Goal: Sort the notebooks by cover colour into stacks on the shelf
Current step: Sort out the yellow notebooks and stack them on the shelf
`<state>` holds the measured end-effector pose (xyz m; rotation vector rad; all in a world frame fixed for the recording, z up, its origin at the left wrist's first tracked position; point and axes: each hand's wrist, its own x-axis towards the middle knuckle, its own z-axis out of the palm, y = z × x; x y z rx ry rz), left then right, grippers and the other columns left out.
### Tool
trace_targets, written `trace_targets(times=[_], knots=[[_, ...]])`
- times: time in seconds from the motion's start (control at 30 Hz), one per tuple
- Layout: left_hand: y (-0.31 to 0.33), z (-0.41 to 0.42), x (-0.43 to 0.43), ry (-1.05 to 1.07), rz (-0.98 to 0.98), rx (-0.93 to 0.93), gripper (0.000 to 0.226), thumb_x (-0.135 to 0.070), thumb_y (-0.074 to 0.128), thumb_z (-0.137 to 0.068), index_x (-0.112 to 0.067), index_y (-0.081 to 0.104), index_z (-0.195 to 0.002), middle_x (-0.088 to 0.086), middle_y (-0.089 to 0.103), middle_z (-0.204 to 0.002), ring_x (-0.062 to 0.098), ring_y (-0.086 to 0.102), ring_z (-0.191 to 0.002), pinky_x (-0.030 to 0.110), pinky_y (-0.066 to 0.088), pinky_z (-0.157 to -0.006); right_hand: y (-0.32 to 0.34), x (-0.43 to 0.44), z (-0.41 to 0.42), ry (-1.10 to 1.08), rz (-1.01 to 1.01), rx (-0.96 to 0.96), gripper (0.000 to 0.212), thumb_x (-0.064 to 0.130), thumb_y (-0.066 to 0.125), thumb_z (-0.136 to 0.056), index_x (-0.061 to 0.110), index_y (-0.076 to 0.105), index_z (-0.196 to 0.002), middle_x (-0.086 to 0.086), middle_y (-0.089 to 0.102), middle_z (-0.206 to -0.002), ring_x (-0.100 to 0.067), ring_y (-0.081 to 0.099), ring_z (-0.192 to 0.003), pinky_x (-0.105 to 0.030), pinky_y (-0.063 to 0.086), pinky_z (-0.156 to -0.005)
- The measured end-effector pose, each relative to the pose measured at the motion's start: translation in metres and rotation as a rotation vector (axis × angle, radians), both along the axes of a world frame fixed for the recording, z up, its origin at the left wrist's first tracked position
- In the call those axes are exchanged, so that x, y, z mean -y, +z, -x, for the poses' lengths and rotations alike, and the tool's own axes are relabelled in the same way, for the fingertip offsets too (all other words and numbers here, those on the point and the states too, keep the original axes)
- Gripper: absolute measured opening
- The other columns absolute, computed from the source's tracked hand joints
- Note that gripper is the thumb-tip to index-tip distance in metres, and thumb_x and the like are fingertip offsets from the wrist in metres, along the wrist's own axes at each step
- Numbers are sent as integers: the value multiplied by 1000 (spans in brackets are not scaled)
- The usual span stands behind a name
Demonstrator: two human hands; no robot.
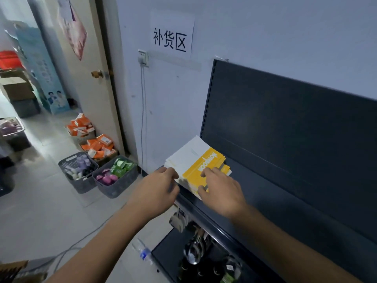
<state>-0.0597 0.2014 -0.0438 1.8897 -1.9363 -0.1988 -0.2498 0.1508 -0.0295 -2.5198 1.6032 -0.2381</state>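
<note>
head: notebooks (195,160) at shelf (265,201) edge

Pale wall (265,37) with paper sign (170,35); open door (81,78); tiled floor (40,211); grey baskets (95,176).

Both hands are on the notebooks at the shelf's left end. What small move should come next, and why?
Probably lift the yellow notebook off with the right hand while the left hand steadies the white notebooks: yellow lies on white, and the shelf beside them is bare.
</note>
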Motion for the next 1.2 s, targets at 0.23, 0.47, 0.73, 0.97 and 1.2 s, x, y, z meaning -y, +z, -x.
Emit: trace_targets(times=[0.23,0.47,0.73,0.97,1.2], knots=[[-2,-46,20,-120,3,-9,25,-37,47,-92,-28,60,-113,-10,61,-106,14,63,-90,39,56,-77,-7,-7,-28,-179,6,38,25,30,47,-95,18,52,-117,1,55,-109,-25,59,-86,-36,52,-70],[3,-49,61,-238,22,-17,22,-32,48,-94,-28,60,-112,-11,60,-104,12,62,-88,36,54,-77,-7,16,-34,-319,15,63,26,32,47,-97,22,51,-120,4,54,-118,-21,58,-95,-33,46,-71],[7,-45,124,-291,3,28,25,-32,50,-94,-26,63,-114,-11,61,-104,11,63,-89,37,55,-78,-13,61,-25,-408,-1,70,30,36,48,-95,20,50,-120,1,56,-119,-25,59,-101,-39,52,-80],[0,-24,171,-284,-84,148,43,-31,51,-96,-14,53,-135,8,51,-130,30,46,-121,36,41,-102,-21,72,-3,-509,-52,44,30,37,50,-96,18,51,-119,-2,56,-119,-27,61,-104,-36,45,-74],[-11,-17,202,-257,-230,261,55,-41,50,-98,-4,38,-137,15,47,-131,35,47,-118,37,35,-101,-33,84,-11,-606,-158,107,24,36,49,-96,15,54,-107,-4,56,-116,-26,61,-100,-35,45,-73]])
